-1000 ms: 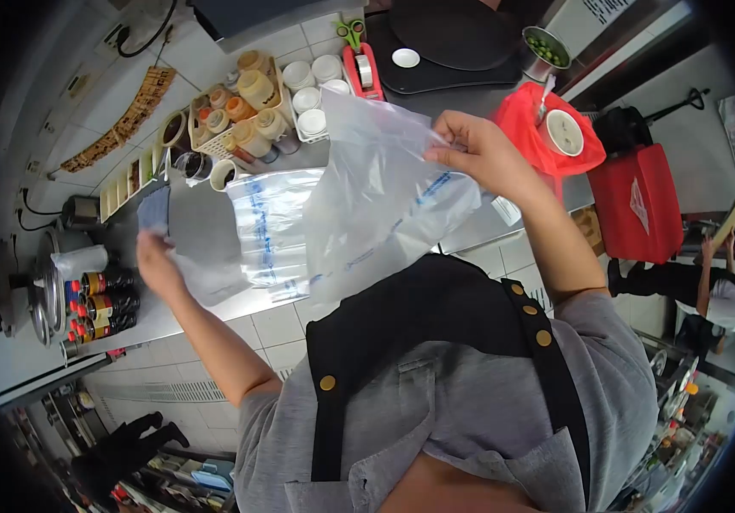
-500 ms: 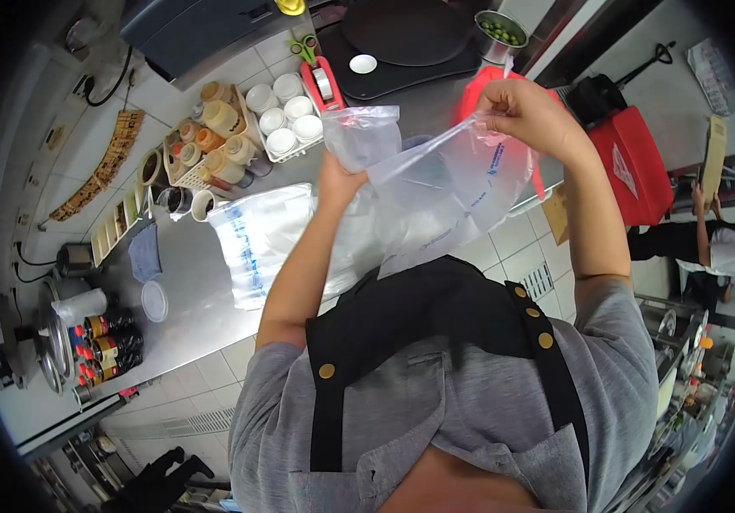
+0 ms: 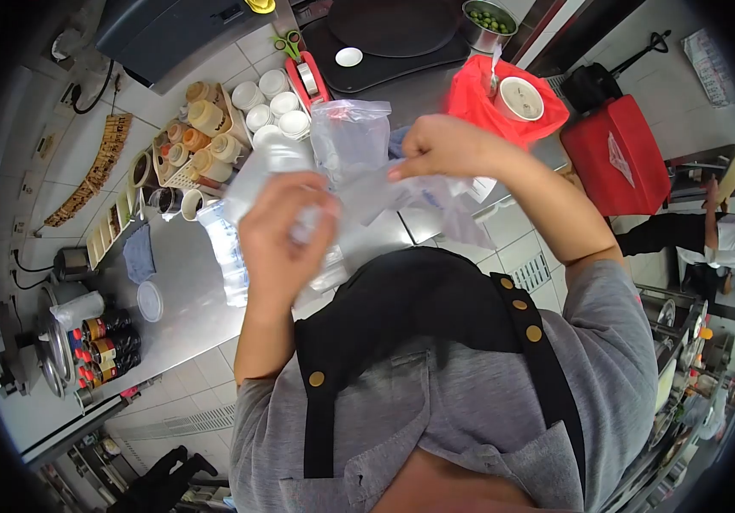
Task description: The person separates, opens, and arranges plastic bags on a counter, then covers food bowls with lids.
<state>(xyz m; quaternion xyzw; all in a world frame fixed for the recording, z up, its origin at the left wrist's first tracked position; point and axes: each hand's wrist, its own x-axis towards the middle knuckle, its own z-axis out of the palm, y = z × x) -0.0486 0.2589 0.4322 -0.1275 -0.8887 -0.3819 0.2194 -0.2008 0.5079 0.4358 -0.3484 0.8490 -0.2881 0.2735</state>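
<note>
My left hand [image 3: 286,235] is raised over the metal counter, blurred by motion, its fingers curled near the thin plastic; what lies between them cannot be made out. With thumb and forefinger my right hand [image 3: 448,152] pinches a clear plastic bag [image 3: 367,192], which hangs in folds between both hands. A clear bag or wrapped piece [image 3: 350,137] stands just beyond. Partly covered by my left hand and forearm, a stack of printed plastic bags [image 3: 226,252] lies on the counter.
Beyond are white lidded cups [image 3: 284,104], a crate of sauce bottles [image 3: 206,118] and a red tape dispenser [image 3: 308,79]. Right: a red bag [image 3: 468,90] around a white tub [image 3: 521,98]. Left: a round lid [image 3: 150,301] and blue cloth [image 3: 138,254]. Another person [image 3: 733,235] stands far right.
My left hand has come from the left side to the middle, near the bag. My right hand has moved left, and the bag is now bunched between the hands instead of spread out.
</note>
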